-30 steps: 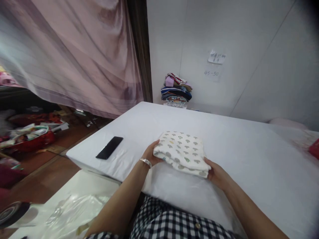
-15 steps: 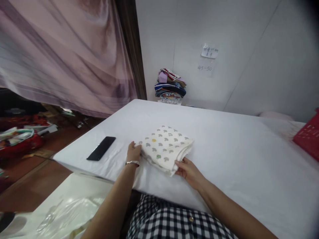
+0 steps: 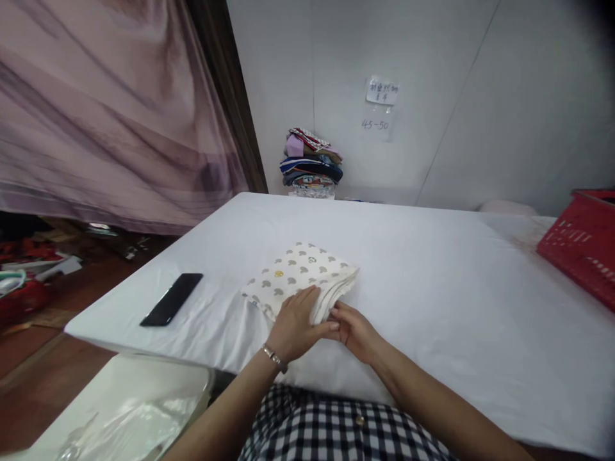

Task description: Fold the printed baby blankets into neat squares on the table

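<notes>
A folded white cloth point(image 3: 302, 266) with a grey mushroom-like print and a yellow figure lies on the white-covered table, its layered edges facing right. Flat on its near part rests my left hand point(image 3: 295, 330), fingers stretched out and thumb pointing towards my other hand. My right hand point(image 3: 354, 330) is closed on the cloth's near right corner, with the fingertips partly hidden by the layers. A silver bracelet point(image 3: 275, 358) circles my left wrist.
A black phone point(image 3: 172, 299) lies left on the white table cover point(image 3: 432, 307). Folded fabrics point(image 3: 312, 163) are stacked by the wall. A red basket point(image 3: 583, 246) stands at the right edge. Below left, clear plastic point(image 3: 139, 422) covers a pale surface. A pink curtain point(image 3: 110, 115) hangs at left.
My left hand has moved from the cloth's left corner to its near right part, beside my right hand. The right corner's layers are lifted a little more. The view has shifted right.
</notes>
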Motion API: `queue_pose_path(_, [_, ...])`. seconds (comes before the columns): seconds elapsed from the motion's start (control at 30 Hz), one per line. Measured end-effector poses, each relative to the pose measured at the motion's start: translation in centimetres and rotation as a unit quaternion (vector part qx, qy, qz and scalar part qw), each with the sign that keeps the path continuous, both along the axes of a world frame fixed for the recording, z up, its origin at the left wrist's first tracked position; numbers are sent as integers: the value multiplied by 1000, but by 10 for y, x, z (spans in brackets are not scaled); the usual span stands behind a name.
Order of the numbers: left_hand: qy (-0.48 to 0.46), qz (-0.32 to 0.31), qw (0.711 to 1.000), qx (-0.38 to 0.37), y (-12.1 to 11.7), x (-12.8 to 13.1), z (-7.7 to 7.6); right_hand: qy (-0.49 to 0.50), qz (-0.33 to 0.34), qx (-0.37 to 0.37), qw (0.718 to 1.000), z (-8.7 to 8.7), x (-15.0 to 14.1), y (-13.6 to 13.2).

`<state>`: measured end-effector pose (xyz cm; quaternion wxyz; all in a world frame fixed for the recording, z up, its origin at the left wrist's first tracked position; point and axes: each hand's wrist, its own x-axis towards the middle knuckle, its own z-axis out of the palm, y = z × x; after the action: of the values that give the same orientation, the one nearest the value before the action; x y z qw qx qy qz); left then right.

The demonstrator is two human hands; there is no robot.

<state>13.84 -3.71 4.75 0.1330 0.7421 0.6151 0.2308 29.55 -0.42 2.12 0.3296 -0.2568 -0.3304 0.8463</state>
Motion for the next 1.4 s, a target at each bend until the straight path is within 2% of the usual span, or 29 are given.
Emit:
queue_pose_path(0.1, [17,19,1000,7,1,3,-4,8,-11,-17,1000,-7,3,3])
queue_pose_path(0.23, [36,55,998,-13,3,6,-10,2,-44,-81,996,-23,3,13])
queue_pose_path(0.37, [58,52,997,4,0,10,-17,22,-90,-120,988,-33,6,24])
queue_pose_path(0.5, [112,15,992,53,-9,19,-25,53,-118,-145,981,-35,11,30])
queue_pose_path(0.63, [153,-6,987,49,-16,26,-30,37,-131,-146,980,-34,13,32])
queue_pose_path(0.73, [151,-8,987,52,-19,25,-33,16,-147,-127,981,-34,14,39])
queue_pose_path(0.87, [121,5,990,65,-22,20,-37,-4,-154,-141,978,-34,15,55])
queue_pose_path(1.0, [89,35,994,47,-16,26,-28,-10,-156,-121,980,-38,15,63])
queue_pose_path(1.17, [69,61,996,-7,13,39,-11,-16,-154,-85,984,-40,13,63])
queue_pose_path(1.27, [56,66,996,-34,30,41,-7,-12,-151,-57,987,-38,13,61])
queue_pose_path(1.4, [33,77,994,-70,40,36,-4,7,-149,-38,988,-39,16,59])
